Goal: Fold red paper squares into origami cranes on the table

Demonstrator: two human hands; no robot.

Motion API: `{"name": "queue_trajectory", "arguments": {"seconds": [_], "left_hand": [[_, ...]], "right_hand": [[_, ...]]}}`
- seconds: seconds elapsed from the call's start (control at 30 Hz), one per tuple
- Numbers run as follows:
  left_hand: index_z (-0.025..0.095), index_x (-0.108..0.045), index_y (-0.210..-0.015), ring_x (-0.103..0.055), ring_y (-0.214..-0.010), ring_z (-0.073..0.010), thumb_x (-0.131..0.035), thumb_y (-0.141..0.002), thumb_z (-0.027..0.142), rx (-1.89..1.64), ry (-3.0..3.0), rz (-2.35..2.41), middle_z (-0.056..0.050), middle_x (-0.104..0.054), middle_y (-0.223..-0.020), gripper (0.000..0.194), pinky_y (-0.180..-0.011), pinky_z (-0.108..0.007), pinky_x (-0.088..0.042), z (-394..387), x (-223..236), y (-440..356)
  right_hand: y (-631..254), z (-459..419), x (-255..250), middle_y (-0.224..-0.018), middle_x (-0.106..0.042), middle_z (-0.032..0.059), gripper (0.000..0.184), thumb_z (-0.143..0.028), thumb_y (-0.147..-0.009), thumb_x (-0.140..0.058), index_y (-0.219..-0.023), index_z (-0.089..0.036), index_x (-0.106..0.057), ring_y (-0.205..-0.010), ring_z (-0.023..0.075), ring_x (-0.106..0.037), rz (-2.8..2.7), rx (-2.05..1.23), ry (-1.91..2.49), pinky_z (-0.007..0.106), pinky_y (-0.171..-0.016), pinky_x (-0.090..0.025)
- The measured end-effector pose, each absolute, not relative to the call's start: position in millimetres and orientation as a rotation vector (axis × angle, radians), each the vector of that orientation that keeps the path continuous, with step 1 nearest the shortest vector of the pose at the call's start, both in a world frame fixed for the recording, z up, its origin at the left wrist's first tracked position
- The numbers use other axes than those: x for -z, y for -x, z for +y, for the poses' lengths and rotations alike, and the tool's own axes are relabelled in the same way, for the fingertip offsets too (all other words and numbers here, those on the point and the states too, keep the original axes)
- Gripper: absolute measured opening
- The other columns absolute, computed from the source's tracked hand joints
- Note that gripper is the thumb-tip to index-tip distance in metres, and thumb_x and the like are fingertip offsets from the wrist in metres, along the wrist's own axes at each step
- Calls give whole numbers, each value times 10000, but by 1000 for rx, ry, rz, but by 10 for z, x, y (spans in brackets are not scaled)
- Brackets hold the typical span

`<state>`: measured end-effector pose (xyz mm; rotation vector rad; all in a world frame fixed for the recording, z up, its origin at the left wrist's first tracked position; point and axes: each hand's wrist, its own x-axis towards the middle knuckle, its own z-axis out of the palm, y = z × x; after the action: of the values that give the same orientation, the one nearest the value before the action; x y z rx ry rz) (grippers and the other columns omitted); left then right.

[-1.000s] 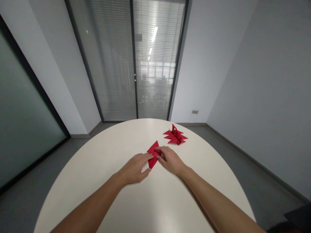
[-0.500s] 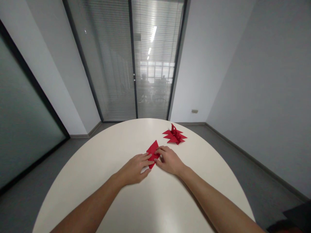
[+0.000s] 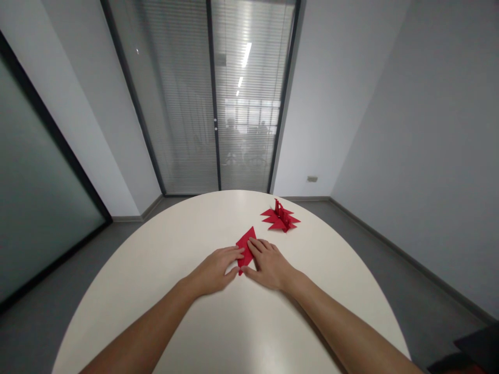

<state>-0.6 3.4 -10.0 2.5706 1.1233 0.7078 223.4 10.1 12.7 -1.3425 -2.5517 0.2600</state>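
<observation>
A small folded sheet of red paper [image 3: 245, 246] lies on the table, roughly diamond-shaped with one corner pointing away from me. My left hand [image 3: 215, 270] rests at its left edge, fingers stretched over the paper and thumb by the near corner. From the other side, my right hand [image 3: 274, 266] lies with its fingers spread flat across the right edge. Its thumb reaches to the near corner, close to the left thumb. Fingers hide both sides of the paper. Beyond my right hand stand several red origami cranes [image 3: 281, 220], bunched in a row.
The round white table [image 3: 163, 291] fills the foreground. Behind it are a glass partition with blinds [image 3: 183, 130] and a white wall with a socket [image 3: 312, 178]. A dark object [image 3: 479, 345] shows at the lower right, beyond the table's edge.
My right hand has gone from bent fingers at the paper's right edge to fingers spread flat on it. Its thumb has moved to the near corner. My left hand has barely moved.
</observation>
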Motion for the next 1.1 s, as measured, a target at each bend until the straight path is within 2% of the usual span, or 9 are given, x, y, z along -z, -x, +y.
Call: {"name": "queue_trajectory", "arguments": {"seconds": [0.3,0.47,0.57,0.7,0.83,0.93,1.1], "left_hand": [[220,-649,-1227,-532,-1312,-237,-600,-874,198,-751,-2587,1102,-91,-597,-1398,357,-1123,-436,-427,38,81,0],[227,-651,-1215,-551,-1292,-238,-604,-871,214,-734,-2571,1140,-85,-607,-1385,347,-1114,-438,-438,37,82,-10],[237,-650,-1215,-556,-1286,-238,-613,-868,220,-753,-2564,1131,-79,-609,-1383,349,-1110,-432,-446,25,71,-9],[234,-589,-1307,-496,-1349,-244,-610,-864,202,-793,-2568,1126,-94,-553,-1441,445,-1149,-448,-408,19,98,12],[224,-478,-1424,-391,-1430,-266,-607,-866,210,-810,-2571,1124,-114,-451,-1526,573,-1188,-489,-349,36,144,33],[206,-390,-1487,-331,-1463,-272,-579,-893,236,-785,-2567,1129,-127,-383,-1569,624,-1203,-504,-316,50,159,38],[196,-277,-1543,-326,-1465,-278,-566,-907,266,-735,-2541,1157,-131,-340,-1592,702,-1204,-503,-313,46,154,38]], "right_hand": [[-2263,120,-126,-1635,-84,173,981,-743,-901,-352,-1579,-63,-147,-1522,363,-31,-2660,-466,1449,519,-1217,-61],[-2256,111,-94,-1639,-57,155,961,-729,-913,-338,-1582,-76,-117,-1523,346,17,-2667,-467,1452,522,-1222,-31],[-2266,117,-95,-1636,-144,156,896,-689,-928,-369,-1575,-92,-205,-1523,355,-50,-2645,-449,1412,539,-1218,-68],[-2257,133,-157,-1541,-419,163,676,-537,-954,-452,-1478,-109,-451,-1469,349,-277,-2517,-330,1324,507,-1193,-198],[-2225,138,-243,-1252,-680,123,464,-374,-936,-529,-1346,-164,-586,-1185,281,-585,-2390,-292,1242,411,-1050,-396],[-2214,138,-267,-1154,-715,101,394,-318,-932,-519,-1293,-192,-614,-1029,246,-651,-2306,-334,1282,361,-937,-455],[-2231,139,-265,-1134,-715,76,360,-250,-889,-527,-1229,-209,-635,-971,224,-661,-2251,-427,1325,309,-854,-473]]}}
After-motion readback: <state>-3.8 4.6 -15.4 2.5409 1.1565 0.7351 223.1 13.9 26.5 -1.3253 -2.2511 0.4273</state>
